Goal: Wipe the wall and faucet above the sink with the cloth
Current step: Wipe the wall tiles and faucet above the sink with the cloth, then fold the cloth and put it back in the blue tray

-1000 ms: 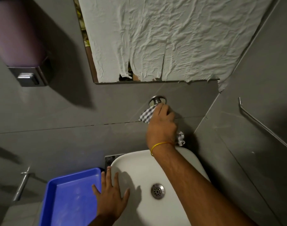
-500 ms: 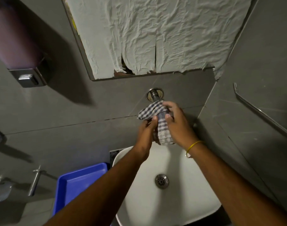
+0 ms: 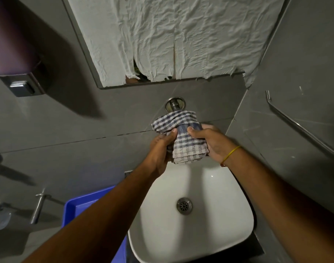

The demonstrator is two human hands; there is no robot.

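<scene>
A blue-and-white checked cloth [image 3: 183, 137] is wrapped over the faucet, which sticks out of the grey tiled wall [image 3: 86, 130] above the white sink [image 3: 228, 215]. Only the faucet's chrome base [image 3: 175, 104] shows; the spout is hidden under the cloth. My left hand [image 3: 160, 150] grips the cloth from the left, thumb on top. My right hand [image 3: 211, 143], with a yellow band at the wrist, grips it from the right. Both hands close around the covered spout.
A mirror covered with crumpled white paper [image 3: 171, 35] hangs above the faucet. A soap dispenser [image 3: 14, 54] is mounted at upper left, a metal towel bar [image 3: 298, 126] on the right wall. A blue tray [image 3: 80, 207] sits left of the sink, with another tap [image 3: 39, 205] further left.
One second ago only my right hand held the cloth at the faucet while my left rested on the sink rim. My left hand has come up, and both now grip the cloth around the spout.
</scene>
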